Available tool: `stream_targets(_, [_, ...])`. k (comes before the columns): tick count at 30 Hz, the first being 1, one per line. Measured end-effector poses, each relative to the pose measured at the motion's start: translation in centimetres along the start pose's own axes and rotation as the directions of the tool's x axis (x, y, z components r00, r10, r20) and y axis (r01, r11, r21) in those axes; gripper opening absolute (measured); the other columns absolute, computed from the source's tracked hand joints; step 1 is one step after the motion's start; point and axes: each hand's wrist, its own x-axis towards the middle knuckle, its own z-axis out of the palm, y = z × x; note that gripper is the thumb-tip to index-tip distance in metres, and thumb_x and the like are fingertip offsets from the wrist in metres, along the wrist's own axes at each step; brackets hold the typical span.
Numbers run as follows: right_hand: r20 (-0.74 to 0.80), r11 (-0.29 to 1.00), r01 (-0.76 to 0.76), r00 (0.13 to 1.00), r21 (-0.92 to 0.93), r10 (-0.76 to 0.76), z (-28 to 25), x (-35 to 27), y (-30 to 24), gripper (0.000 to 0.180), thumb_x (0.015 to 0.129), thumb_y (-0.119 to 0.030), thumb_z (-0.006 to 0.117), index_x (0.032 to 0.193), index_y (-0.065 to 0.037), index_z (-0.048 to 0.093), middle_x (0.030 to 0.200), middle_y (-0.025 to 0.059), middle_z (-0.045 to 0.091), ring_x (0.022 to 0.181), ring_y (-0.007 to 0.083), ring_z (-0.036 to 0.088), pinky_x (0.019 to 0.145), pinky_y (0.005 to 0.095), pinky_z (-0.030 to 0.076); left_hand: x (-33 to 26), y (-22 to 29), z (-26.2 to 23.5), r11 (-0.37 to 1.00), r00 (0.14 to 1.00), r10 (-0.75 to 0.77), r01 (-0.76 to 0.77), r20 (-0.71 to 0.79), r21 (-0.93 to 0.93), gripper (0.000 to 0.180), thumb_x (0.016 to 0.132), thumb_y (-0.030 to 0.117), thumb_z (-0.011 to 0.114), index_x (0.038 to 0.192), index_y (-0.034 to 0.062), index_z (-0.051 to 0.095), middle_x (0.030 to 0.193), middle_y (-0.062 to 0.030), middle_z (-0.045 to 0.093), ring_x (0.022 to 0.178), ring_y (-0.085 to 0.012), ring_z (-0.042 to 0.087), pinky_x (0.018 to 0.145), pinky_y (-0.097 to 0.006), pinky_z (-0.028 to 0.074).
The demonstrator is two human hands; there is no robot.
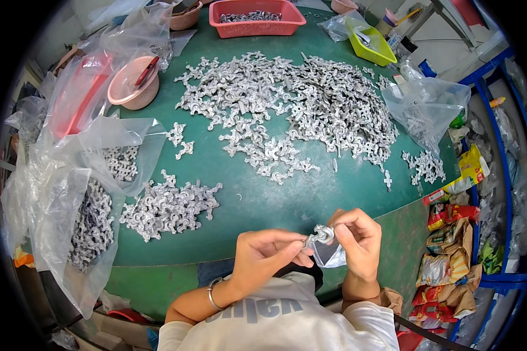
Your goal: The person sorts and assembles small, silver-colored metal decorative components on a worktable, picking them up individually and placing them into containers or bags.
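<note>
Item in hand: one small silvery cast-metal piece [321, 235], knobbly and dull grey, being pinched between both hands just above the near edge of the round green surface [257, 202]. The left hand [263, 257] is pressing its fingertips together on the piece from the left; the right hand [357, 237] is closing thumb and forefinger on it from above while also pinching a small clear plastic bag [329, 255] that is hanging below.

Step, as judged: the piece is being worked or checked at the mouth of the bag — the move to follow is calling for a steady hold and an opened bag mouth.

Surrounding stock: a small heap of like castings [168, 207] lying to the left; a broad spread of metal castings [293, 108] covering the far half; large clear bags of castings [85, 216] slumping at the left rim; a red plastic basket [256, 17] — standing at the far edge.
</note>
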Motion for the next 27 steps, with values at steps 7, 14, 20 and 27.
stream_targets(7, [0.046,0.985,-0.085,0.996,0.149,0.079,-0.14,0.03,0.48,0.008,0.087,-0.003,0.048,0.082,0.003,0.049,0.075,0.0088,0.055,0.068,0.0117,0.051,0.062,0.0239,0.042,0.05,0.47,-0.42,0.952,0.971,-0.238,0.239,0.031,-0.190,0.020,0.085,0.009,0.053,0.094,-0.0076,0.058,0.080,-0.0180,0.062,0.062,-0.0184,0.061,0.058,-0.028,0.051])
stream_targets(14, [0.055,0.981,-0.068,0.997,0.182,0.059,-0.17,0.09,0.86,0.009,0.088,-0.004,0.047,0.080,0.001,0.047,0.075,0.0085,0.054,0.066,0.0110,0.050,0.061,0.0239,0.041,0.06,0.41,-0.67,0.879,0.943,-0.323,0.331,0.082,-0.342,0.021,0.086,0.010,0.052,0.097,-0.0069,0.057,0.083,-0.0170,0.062,0.066,-0.0173,0.061,0.060,-0.025,0.050])
stream_targets(20, [0.056,0.977,-0.054,0.997,0.206,0.043,-0.22,0.16,0.97,0.010,0.087,-0.003,0.046,0.078,0.001,0.047,0.073,0.0087,0.054,0.064,0.0107,0.049,0.059,0.0238,0.039,0.07,0.40,-0.74,0.861,0.933,-0.337,0.360,0.125,-0.359,0.018,0.084,0.007,0.054,0.097,-0.0058,0.058,0.084,-0.0188,0.062,0.066,-0.0186,0.062,0.062,-0.027,0.051])
stream_targets(27, [0.081,0.975,-0.027,0.997,0.221,0.009,-0.20,0.45,1.05,0.011,0.085,-0.001,0.048,0.074,0.001,0.047,0.070,0.0077,0.053,0.062,0.0099,0.045,0.055,0.0228,0.035,0.24,1.04,-0.54,0.876,0.882,-0.400,0.448,0.250,-0.179,0.021,0.081,0.004,0.057,0.098,-0.0089,0.057,0.089,-0.0184,0.063,0.074,-0.0195,0.063,0.069,-0.028,0.053])
